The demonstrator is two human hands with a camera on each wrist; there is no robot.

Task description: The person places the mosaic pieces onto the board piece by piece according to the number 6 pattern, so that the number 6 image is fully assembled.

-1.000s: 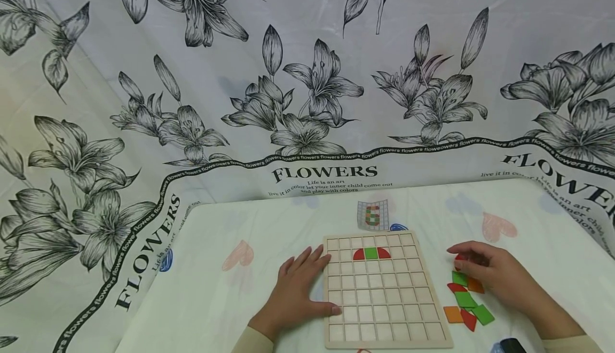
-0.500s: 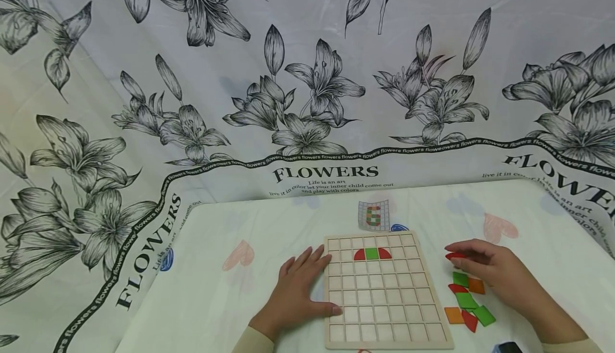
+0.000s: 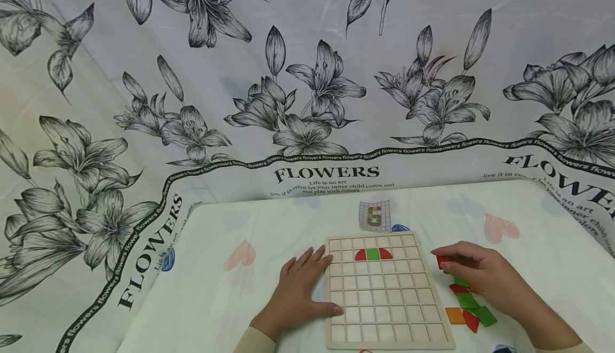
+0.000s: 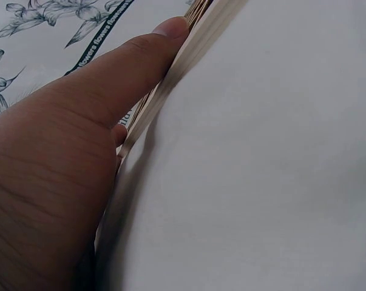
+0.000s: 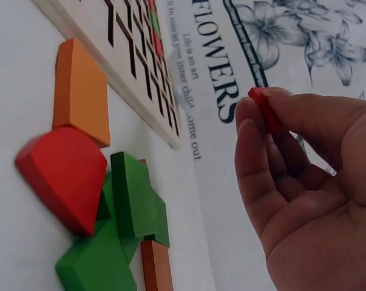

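Observation:
A wooden grid board (image 3: 375, 293) lies flat on the table, with a green square flanked by two red quarter-round tiles (image 3: 373, 255) in its second row. My left hand (image 3: 299, 289) rests at the board's left edge, fingers spread and thumb on the rim. In the left wrist view the left thumb (image 4: 140, 57) lies straight across that rim. Just right of the board, my right hand (image 3: 485, 275) pinches a red tile (image 5: 266, 110) between thumb and fingertips. Below that hand is a loose heap of tiles, including a green tile (image 3: 485, 315) and an orange square (image 3: 455, 315).
A small pattern card (image 3: 375, 216) with a coloured grid design lies behind the board. In the right wrist view a red quarter-round tile (image 5: 67, 176) leans against the heap. A dark object (image 3: 504, 348) shows at the bottom edge. A flower-print cloth (image 3: 307, 102) hangs behind the table.
My right hand has moved left toward the board, carrying the red tile away from the heap and turning it. My left hand has stayed at the board's edge.

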